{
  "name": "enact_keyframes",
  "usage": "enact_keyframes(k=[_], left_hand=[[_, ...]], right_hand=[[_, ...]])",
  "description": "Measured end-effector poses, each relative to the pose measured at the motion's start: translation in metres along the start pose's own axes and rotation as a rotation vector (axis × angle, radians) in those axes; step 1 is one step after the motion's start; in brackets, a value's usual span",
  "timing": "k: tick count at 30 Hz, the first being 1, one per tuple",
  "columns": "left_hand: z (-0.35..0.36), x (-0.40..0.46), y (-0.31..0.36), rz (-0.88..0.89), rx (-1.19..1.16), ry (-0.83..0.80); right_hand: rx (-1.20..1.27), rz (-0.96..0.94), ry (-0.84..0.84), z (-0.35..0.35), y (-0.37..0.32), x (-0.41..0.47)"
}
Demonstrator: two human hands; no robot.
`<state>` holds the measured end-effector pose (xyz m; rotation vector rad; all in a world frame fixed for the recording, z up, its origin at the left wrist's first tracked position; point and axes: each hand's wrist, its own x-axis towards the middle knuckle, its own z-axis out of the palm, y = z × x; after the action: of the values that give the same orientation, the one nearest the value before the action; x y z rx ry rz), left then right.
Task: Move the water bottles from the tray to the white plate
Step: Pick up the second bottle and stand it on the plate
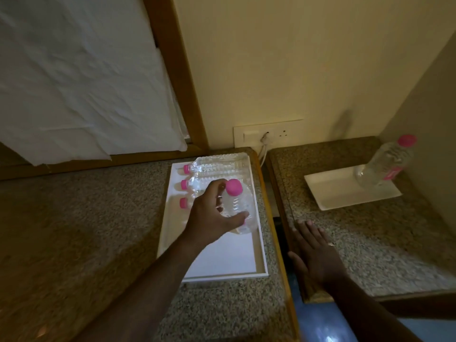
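A white tray (246,262) lies on the left granite counter. Three clear water bottles with pink caps (217,169) lie on their sides at its far end. My left hand (209,218) is shut on another pink-capped bottle (240,208), held upright just above the tray. On the right counter a white plate (340,191) carries one bottle (385,164), standing at its far right corner. My right hand (313,250) rests flat and open at the near left edge of the right counter, holding nothing.
A gap (278,218) separates the two counters, with blue floor visible below. A wall socket panel (269,135) with a plugged cable sits behind the gap. A white cloth (81,77) hangs over the far left. A wall closes the right side.
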<state>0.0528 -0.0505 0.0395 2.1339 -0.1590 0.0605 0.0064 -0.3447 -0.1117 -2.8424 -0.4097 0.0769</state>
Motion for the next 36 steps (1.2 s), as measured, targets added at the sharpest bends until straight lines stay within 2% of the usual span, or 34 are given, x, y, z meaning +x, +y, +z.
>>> enact_keyframes(k=[6,10,14,20,25,29,36], left_hand=[[0.007,0.015,0.010,0.084,0.051,0.034],[0.007,0.033,0.037,0.109,0.063,0.099],[0.019,0.062,0.073,0.177,0.015,0.119],[0.087,0.118,0.120,0.283,-0.057,0.079],[0.172,0.151,0.137,0.271,-0.041,0.001],[0.228,0.166,0.138,0.255,-0.023,-0.087],[0.282,0.175,0.124,0.246,-0.036,-0.165]], right_hand=[[0.057,0.014,0.006,-0.002,0.001,-0.002],[0.066,0.096,0.016,-0.008,0.011,-0.005],[0.068,0.087,-0.007,-0.016,0.032,-0.010],[0.021,0.170,-0.013,-0.028,0.082,-0.019],[0.010,0.289,0.030,-0.034,0.140,-0.034],[-0.018,0.364,0.060,-0.041,0.171,-0.043],[-0.031,0.343,0.064,-0.042,0.186,-0.042]])
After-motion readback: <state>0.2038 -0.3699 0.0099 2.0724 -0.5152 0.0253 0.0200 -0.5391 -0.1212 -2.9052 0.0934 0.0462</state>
